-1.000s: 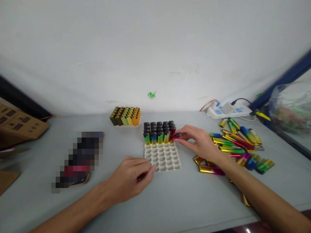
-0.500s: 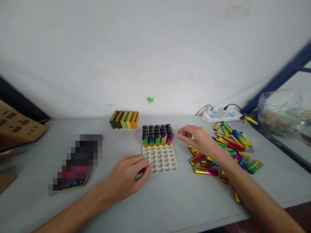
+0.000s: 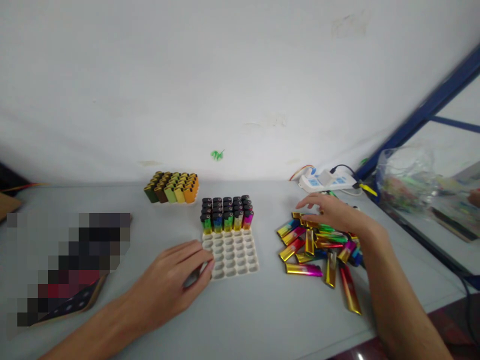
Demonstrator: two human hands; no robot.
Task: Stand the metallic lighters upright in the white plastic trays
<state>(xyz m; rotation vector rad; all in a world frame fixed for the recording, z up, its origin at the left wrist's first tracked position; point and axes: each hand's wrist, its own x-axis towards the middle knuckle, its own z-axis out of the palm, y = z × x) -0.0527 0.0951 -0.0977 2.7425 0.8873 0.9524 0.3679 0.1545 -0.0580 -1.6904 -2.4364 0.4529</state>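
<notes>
A white tray (image 3: pixel 235 252) with rows of hollows lies in front of me, its far rows filled with upright black-topped lighters (image 3: pixel 227 212). My left hand (image 3: pixel 180 280) rests at the tray's left edge, thumb and fingers close together around the rim. To the right, a loose pile of shiny coloured lighters (image 3: pixel 303 269) is spread on the table. Over the far side of that pile hovers my right hand (image 3: pixel 328 212), its fingers apart and reaching to a gold lighter; no lighter is seen in its grasp.
A second block of green, brown and orange lighters (image 3: pixel 174 187) stands at the back left. By the wall lies a white power strip (image 3: pixel 330 181) with cables. A clear plastic bag (image 3: pixel 407 175) is at the right. A pixelated dark object (image 3: pixel 80 265) lies at the left.
My right hand has moved from beside the upright lighters rightwards to the loose pile. My left hand still touches the tray. The view has shifted a little to the right.
</notes>
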